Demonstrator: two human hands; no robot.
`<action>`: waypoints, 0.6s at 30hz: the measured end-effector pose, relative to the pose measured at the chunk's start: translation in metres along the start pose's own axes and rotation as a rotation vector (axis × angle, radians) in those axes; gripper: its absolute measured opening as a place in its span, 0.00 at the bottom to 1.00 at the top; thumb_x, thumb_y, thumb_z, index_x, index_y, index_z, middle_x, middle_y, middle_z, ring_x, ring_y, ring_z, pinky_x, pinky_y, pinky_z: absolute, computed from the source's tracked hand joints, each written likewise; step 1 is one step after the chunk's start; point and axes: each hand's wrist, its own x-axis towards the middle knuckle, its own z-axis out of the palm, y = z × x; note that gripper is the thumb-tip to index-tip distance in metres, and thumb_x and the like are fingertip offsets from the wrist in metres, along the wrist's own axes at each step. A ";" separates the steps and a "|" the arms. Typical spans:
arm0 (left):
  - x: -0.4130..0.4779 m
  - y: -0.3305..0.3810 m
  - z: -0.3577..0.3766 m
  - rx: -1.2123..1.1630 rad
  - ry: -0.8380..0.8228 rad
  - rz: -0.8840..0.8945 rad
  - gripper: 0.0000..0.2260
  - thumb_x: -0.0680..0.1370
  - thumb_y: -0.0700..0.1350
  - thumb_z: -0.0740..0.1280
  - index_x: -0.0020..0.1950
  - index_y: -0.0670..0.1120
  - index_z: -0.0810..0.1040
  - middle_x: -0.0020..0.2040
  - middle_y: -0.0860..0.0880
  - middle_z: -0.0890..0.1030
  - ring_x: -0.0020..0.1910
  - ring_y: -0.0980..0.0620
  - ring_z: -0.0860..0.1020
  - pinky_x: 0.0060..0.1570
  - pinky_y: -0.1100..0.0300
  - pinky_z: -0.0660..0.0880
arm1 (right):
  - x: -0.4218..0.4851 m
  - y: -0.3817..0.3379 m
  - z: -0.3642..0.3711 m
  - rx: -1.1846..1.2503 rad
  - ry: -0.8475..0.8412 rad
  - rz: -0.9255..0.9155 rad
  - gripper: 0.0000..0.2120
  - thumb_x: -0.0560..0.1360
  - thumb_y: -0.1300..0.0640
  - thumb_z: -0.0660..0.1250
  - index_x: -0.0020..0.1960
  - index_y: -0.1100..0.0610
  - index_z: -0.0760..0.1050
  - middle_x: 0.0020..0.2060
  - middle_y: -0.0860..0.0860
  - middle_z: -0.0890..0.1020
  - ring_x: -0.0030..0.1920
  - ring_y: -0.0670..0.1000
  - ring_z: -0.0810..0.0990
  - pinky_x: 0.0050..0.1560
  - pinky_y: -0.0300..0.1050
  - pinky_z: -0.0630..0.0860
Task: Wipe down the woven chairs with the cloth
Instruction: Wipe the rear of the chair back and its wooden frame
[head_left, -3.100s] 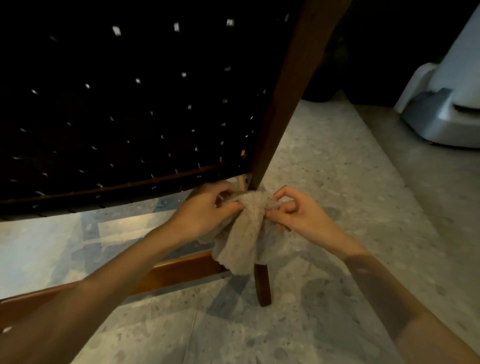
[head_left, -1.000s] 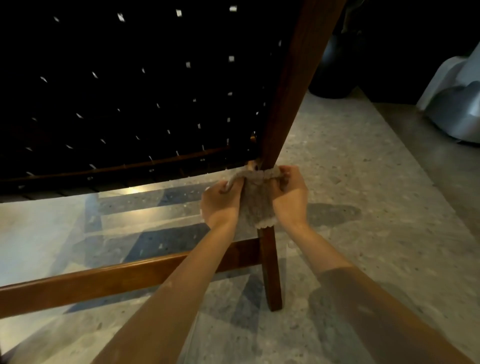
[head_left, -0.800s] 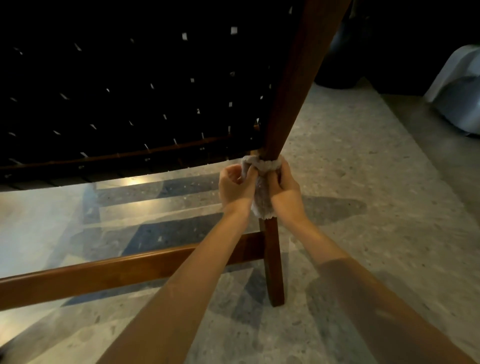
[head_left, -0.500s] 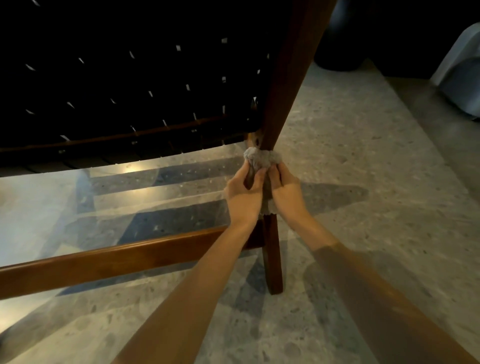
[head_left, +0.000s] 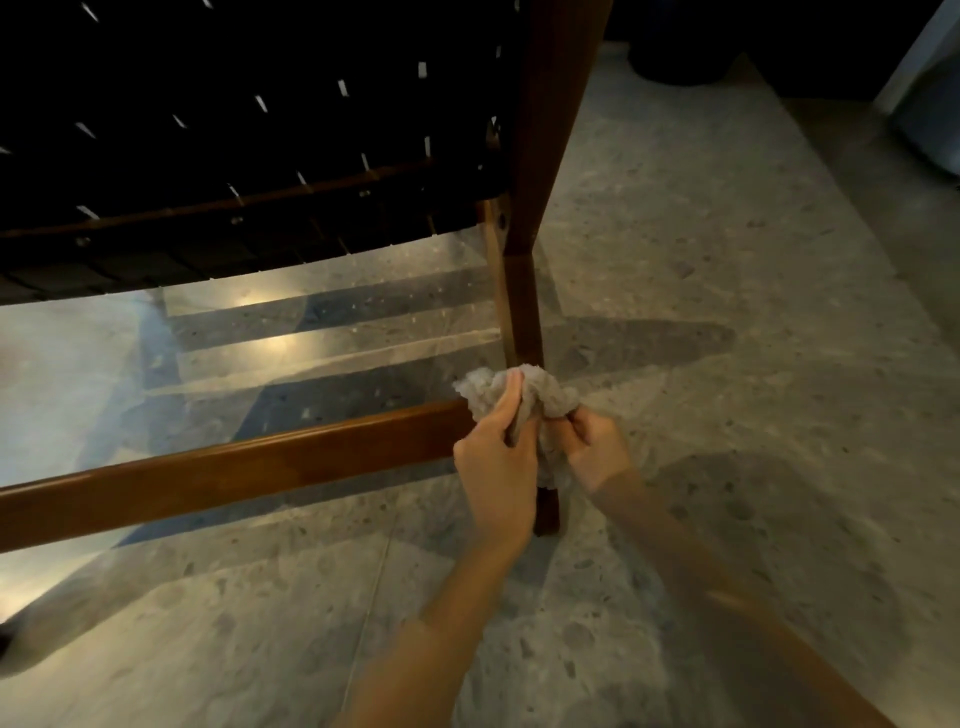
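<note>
Cloth: I see the grey-beige cloth (head_left: 545, 397) bunched round the chair leg (head_left: 524, 306). It sits low down, right where the side rail (head_left: 234, 473) joins the leg, and the leg's foot shows just below the bunch.
Left hand: the left hand (head_left: 496, 462) is clamped on the cloth's left side, fingers curled round it and thumb lying up along the fabric.
Right hand: the right hand (head_left: 595, 452) is closed on the cloth's right side, fingers curled in and pinching the folds.
Hands together: they sit close on either side of the leg with the cloth between them; I cannot tell whether they touch.
Woven chair: its dark webbing (head_left: 234, 130) fills the upper left, with small light gaps in the weave and a wooden crossbar along the lower edge.
Floor: the speckled stone floor (head_left: 727, 389) is glossy under the chair, with bright reflections and the frame's shadows.
Background: there is a pale object (head_left: 930, 104) at the right edge and a dark round shape (head_left: 680, 57) at the top. Both are too dim for me to identify.
</note>
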 end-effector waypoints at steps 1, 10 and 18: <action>-0.008 -0.002 0.002 0.020 -0.003 -0.034 0.16 0.77 0.44 0.68 0.65 0.48 0.76 0.48 0.49 0.84 0.39 0.63 0.77 0.41 0.79 0.69 | -0.003 0.004 -0.005 -0.044 -0.011 -0.021 0.05 0.79 0.61 0.62 0.51 0.54 0.76 0.40 0.43 0.79 0.41 0.39 0.77 0.42 0.25 0.71; -0.047 -0.027 0.010 -0.310 -0.021 -0.415 0.12 0.80 0.47 0.62 0.40 0.44 0.77 0.27 0.55 0.72 0.24 0.61 0.70 0.25 0.69 0.63 | -0.012 0.010 0.004 0.044 -0.059 -0.025 0.23 0.81 0.52 0.60 0.74 0.50 0.62 0.59 0.43 0.76 0.60 0.42 0.74 0.61 0.37 0.70; -0.024 -0.046 0.025 -0.178 -0.222 -0.508 0.15 0.81 0.48 0.61 0.35 0.47 0.71 0.29 0.52 0.71 0.27 0.58 0.68 0.24 0.69 0.62 | -0.008 0.024 0.018 0.017 0.036 0.034 0.14 0.82 0.50 0.55 0.59 0.54 0.76 0.46 0.45 0.79 0.46 0.40 0.77 0.46 0.25 0.71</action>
